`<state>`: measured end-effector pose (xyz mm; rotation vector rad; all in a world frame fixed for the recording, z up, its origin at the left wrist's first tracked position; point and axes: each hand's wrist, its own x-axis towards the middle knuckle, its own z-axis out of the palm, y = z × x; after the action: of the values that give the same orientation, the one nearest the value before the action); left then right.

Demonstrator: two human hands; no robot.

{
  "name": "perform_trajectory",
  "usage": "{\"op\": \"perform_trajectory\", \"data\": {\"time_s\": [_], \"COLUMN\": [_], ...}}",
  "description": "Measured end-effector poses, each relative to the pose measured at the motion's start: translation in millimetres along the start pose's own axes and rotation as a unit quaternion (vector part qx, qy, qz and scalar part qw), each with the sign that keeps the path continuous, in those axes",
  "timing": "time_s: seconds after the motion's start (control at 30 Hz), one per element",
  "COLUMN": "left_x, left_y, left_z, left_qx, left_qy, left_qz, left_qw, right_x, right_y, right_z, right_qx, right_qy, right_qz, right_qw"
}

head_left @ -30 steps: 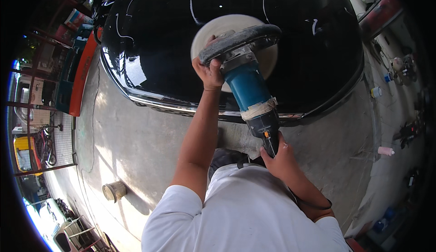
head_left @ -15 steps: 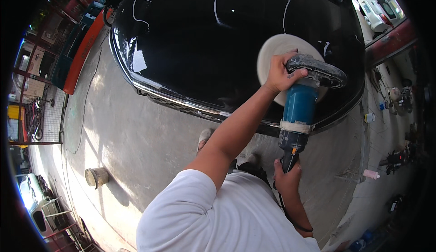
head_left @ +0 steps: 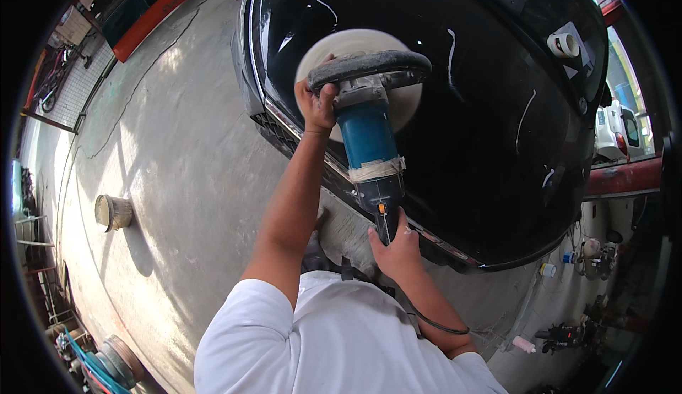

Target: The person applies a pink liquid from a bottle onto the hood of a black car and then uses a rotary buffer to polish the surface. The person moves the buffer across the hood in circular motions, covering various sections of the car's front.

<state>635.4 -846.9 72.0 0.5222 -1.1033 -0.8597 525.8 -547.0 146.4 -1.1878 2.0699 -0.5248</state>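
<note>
Both my hands hold a blue and black electric polisher (head_left: 369,138) with tape wrapped round its body. My left hand (head_left: 318,106) is closed round the left end of its dark, curved front handle. At the rear grip, below an orange switch, my right hand (head_left: 396,248) is wrapped round the tool. The broad whitish round pad (head_left: 320,53) lies against the glossy black car hood (head_left: 490,152), towards the hood's left side. Thin white streaks (head_left: 452,57) of some paste mark the paint. A black cord passes by my right forearm.
A white round container (head_left: 563,45) sits on the car near the windshield. A dirty bucket (head_left: 114,213) stands on the concrete floor (head_left: 192,167) to the left. Farther right are a red beam (head_left: 625,179) and a pink bottle (head_left: 524,344).
The polisher has moved left across the hood with both hands still on it. My view has turned, so the car sits farther right and appears tilted.
</note>
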Motion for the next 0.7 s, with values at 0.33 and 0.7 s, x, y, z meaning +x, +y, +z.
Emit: {"op": "perform_trajectory", "data": {"time_s": [0.33,0.7], "left_x": [45.4,-127.8], "left_y": [-33.4,64.3], "left_z": [-144.1,-12.0], "left_qx": [0.015,0.026], "left_qy": [0.199,0.07], "left_qz": [0.086,0.053], "left_qw": [0.976,0.996], "right_x": [69.6,-59.3], "right_y": [-64.4,128.1], "right_z": [44.7,-12.2], "right_qx": [-0.113,-0.114], "right_qy": [-0.06,0.036], "right_qz": [-0.147,-0.114], "right_qw": [0.981,0.986]}}
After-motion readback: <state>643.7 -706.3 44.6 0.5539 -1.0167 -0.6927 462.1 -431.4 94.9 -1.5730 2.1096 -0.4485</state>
